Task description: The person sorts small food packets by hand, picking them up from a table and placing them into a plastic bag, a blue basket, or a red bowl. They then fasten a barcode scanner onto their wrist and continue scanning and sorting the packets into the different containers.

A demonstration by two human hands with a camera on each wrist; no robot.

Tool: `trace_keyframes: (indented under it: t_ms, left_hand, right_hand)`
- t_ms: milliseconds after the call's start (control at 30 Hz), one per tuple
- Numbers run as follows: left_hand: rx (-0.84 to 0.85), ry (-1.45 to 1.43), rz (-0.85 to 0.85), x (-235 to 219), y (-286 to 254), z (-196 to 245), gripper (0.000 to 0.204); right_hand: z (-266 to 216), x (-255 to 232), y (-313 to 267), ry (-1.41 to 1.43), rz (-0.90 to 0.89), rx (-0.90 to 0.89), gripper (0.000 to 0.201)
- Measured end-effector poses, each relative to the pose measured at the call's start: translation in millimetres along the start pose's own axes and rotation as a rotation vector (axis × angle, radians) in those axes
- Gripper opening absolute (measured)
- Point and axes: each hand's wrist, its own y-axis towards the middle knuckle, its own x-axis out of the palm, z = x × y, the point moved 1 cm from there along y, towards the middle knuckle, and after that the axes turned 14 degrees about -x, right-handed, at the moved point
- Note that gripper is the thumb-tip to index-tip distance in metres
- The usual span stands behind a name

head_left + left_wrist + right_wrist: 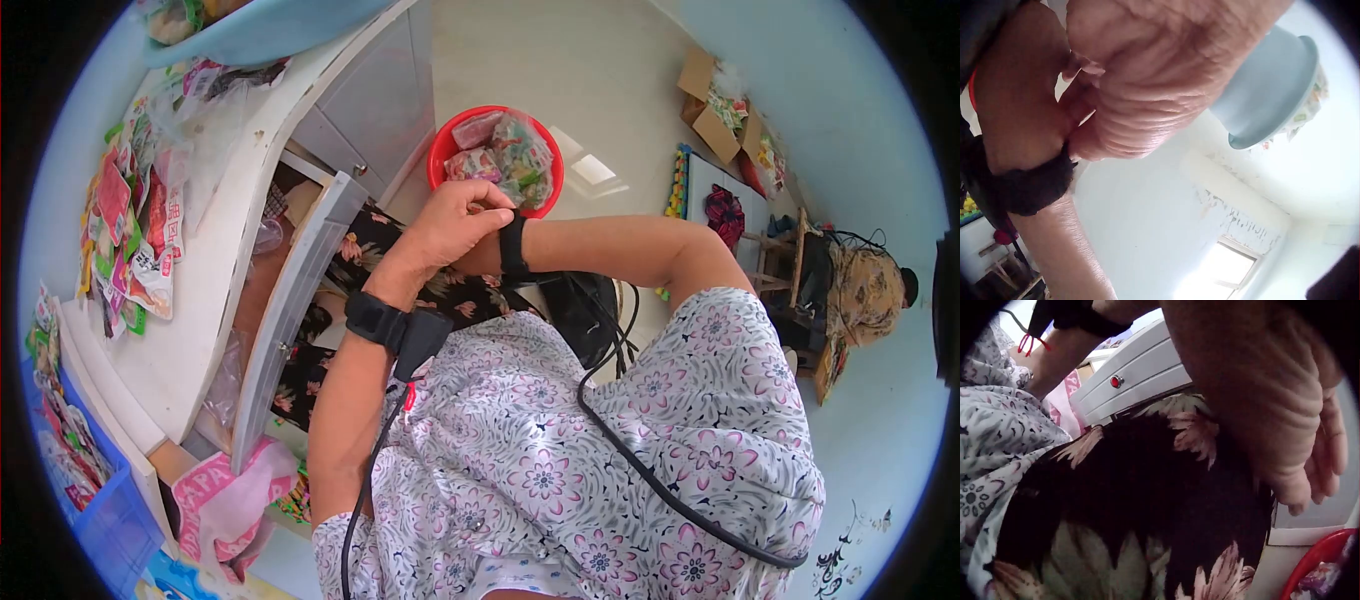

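Note:
My left hand (pixel 445 225) reaches across to my right wrist, its thumb and fingertips pinching the edge of a black strap (pixel 512 243). Close up in the left wrist view, the left palm (pixel 1154 69) fills the top and its fingertips meet the strap (pixel 1029 184) beside the back of my right hand (pixel 1019 87). Mostly covered by the left hand in the head view, my right hand (pixel 480 258) has fingers hanging loosely, holding nothing, in the right wrist view (pixel 1272 400). Another black band (pixel 375 318) with a device circles my left wrist.
A red basin (pixel 437 160) with bagged packets stands on the floor. At left, a white counter (pixel 225 215) bears packets and a blue tub (pixel 270 35); below it a drawer (pixel 300 310) stands pulled out. Cartons (pixel 715 135) stand at the upper right; a black cable (pixel 640 460) crosses my lap.

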Motion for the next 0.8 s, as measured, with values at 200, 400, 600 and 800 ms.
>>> trace_keyframes:
  t_ms: [200, 400, 600, 800]
  left_hand:
    - [0.08, -0.083, 0.084, 10, -5, -5, 0.014]
    - [0.185, -0.052, 0.165, 10, -9, -2, 0.015]
    - [0.267, -0.088, 0.216, 10, -7, -9, 0.013]
    - [0.247, -0.191, 0.19, 14, -5, -17, 0.011]
  right_hand:
    - [4, 9, -3, 0.215, 0.092, 0.036, 0.019]
    - [13, 20, -8, 0.745, 0.281, 0.114, 0.02]
    - [19, 37, -11, 1.526, 0.537, 0.195, 0.021]
    - [18, 50, -13, 1.968, 0.77, 0.145, 0.021]
